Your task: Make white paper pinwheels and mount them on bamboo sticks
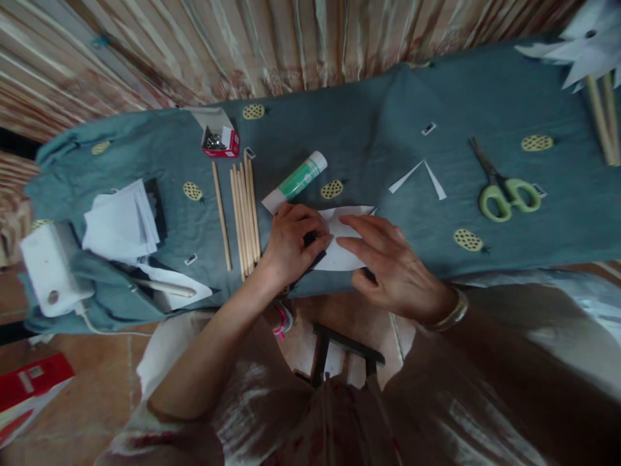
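A white sheet of cut paper [345, 257] lies at the table's front edge, partly hidden by both hands. My left hand [297, 238] is closed at its left side, thumb and fingers pinching the paper. From the right, my right hand [385, 259] reaches over the sheet with its fingers apart, the fingertips touching or just above the surface. Just beyond the left hand lies a green and white glue stick [299, 180]. Two thin white paper slivers [406, 177] rest farther to the right.
Green-handled scissors [504, 194] lie at right, near paper pinwheels [589, 45] on sticks. Several wooden sticks [245, 220] and an opened red box [220, 139] of metal fasteners stand left. Farther left are stacked paper [121, 223], a pencil-like rod [167, 288] and a white corded device [53, 268].
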Action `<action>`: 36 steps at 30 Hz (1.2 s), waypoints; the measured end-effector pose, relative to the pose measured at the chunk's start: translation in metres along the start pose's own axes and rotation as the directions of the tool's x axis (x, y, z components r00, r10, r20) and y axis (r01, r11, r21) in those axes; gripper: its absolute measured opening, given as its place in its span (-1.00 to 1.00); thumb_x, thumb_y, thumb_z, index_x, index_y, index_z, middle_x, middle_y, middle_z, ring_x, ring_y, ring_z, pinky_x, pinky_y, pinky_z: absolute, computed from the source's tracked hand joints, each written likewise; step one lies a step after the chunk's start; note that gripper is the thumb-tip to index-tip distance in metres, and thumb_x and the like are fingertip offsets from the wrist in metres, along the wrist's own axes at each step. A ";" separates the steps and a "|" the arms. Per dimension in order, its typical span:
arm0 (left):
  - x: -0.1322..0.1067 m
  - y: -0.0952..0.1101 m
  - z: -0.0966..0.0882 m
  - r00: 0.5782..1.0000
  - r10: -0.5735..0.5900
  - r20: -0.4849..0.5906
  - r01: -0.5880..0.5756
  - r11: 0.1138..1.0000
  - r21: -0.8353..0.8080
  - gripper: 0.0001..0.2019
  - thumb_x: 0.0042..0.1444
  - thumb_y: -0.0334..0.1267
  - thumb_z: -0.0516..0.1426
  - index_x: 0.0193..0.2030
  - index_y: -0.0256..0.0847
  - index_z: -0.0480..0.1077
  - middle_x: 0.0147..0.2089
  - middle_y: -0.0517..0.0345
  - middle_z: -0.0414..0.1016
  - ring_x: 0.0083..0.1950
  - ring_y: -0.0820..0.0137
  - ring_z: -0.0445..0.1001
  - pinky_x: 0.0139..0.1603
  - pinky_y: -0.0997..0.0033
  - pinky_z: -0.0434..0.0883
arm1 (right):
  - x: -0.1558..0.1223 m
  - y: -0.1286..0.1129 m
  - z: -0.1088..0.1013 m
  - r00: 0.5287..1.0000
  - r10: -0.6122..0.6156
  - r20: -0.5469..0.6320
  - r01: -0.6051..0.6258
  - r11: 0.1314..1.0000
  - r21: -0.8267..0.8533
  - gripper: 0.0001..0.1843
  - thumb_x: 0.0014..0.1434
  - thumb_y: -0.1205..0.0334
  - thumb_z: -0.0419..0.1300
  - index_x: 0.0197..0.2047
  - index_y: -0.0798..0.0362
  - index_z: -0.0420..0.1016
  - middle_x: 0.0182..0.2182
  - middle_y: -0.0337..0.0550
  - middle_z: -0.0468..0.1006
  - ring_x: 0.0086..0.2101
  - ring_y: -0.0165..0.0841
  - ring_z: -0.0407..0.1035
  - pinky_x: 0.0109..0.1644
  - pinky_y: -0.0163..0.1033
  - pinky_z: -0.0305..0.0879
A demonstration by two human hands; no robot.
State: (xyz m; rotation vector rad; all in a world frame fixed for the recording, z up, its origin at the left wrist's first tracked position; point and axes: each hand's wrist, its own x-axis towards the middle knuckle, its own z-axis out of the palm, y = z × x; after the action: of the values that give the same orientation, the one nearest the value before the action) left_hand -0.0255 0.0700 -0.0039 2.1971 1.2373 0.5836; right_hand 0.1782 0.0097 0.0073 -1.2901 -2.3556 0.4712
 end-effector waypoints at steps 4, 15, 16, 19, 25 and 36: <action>-0.002 0.000 0.001 0.999 0.009 -0.034 -0.010 1.000 -0.020 -0.88 0.17 -0.22 0.24 -0.37 -0.16 0.51 -0.19 0.10 0.54 -0.06 0.24 0.42 0.04 0.15 0.32 | -0.010 0.013 -0.012 0.998 0.055 -0.016 -0.053 0.996 0.072 -0.45 0.16 0.38 0.12 0.22 -0.06 0.31 0.29 0.00 0.32 0.27 -0.06 0.21 0.31 0.18 0.23; -0.018 0.015 0.003 0.980 0.044 -0.195 -0.062 0.994 -0.088 -0.88 0.23 -0.19 0.21 -0.19 -0.16 0.50 -0.13 0.09 0.54 -0.03 0.29 0.46 0.05 0.20 0.38 | -0.009 0.017 -0.020 0.992 0.127 0.003 -0.124 0.958 0.259 -0.92 0.23 0.23 0.21 -0.25 -0.08 0.55 0.23 -0.11 0.42 0.21 -0.08 0.32 0.26 0.15 0.30; -0.021 0.018 0.003 0.980 0.070 -0.187 -0.086 0.993 -0.079 -0.88 0.25 -0.19 0.18 -0.20 -0.16 0.50 -0.14 0.08 0.54 -0.05 0.29 0.46 0.03 0.21 0.39 | -0.008 0.016 -0.019 0.992 0.126 0.006 -0.123 0.957 0.262 -0.91 0.24 0.23 0.21 -0.27 -0.09 0.56 0.23 -0.13 0.41 0.20 -0.09 0.34 0.26 0.15 0.30; -0.030 0.027 0.004 0.977 0.170 -0.128 -0.175 0.984 -0.030 -0.87 0.29 -0.24 0.13 -0.22 -0.19 0.48 -0.17 0.06 0.56 -0.09 0.28 0.46 -0.07 0.23 0.38 | -0.005 0.015 -0.018 0.992 0.127 0.012 -0.126 0.960 0.252 -0.88 0.26 0.22 0.19 -0.29 -0.13 0.55 0.24 -0.20 0.41 0.18 -0.11 0.36 0.26 0.13 0.31; -0.041 0.032 0.009 0.967 0.254 -0.036 -0.247 0.959 0.136 -0.85 0.34 -0.25 0.09 -0.18 -0.24 0.44 -0.26 0.08 0.58 -0.20 0.31 0.48 -0.19 0.27 0.32 | 0.000 0.016 -0.008 0.991 0.123 -0.060 -0.107 0.969 0.224 -0.89 0.27 0.23 0.18 -0.26 -0.12 0.53 0.19 -0.14 0.46 0.18 -0.08 0.35 0.23 0.18 0.33; -0.049 0.027 0.013 0.948 0.316 -0.034 -0.313 0.947 0.075 -0.81 0.31 -0.38 0.08 0.00 -0.31 0.45 -0.16 0.01 0.57 -0.14 0.29 0.48 -0.13 0.26 0.45 | 0.006 0.015 0.003 0.981 0.121 -0.154 -0.095 0.981 0.166 -0.90 0.24 0.25 0.20 -0.33 -0.04 0.51 0.16 -0.07 0.48 0.15 -0.08 0.37 0.19 0.15 0.35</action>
State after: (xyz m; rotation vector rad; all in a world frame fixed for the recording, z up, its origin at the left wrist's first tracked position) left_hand -0.0242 0.0132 -0.0013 2.4732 0.9443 0.7295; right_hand 0.1848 0.0222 -0.0010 -1.3342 -2.0777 0.5521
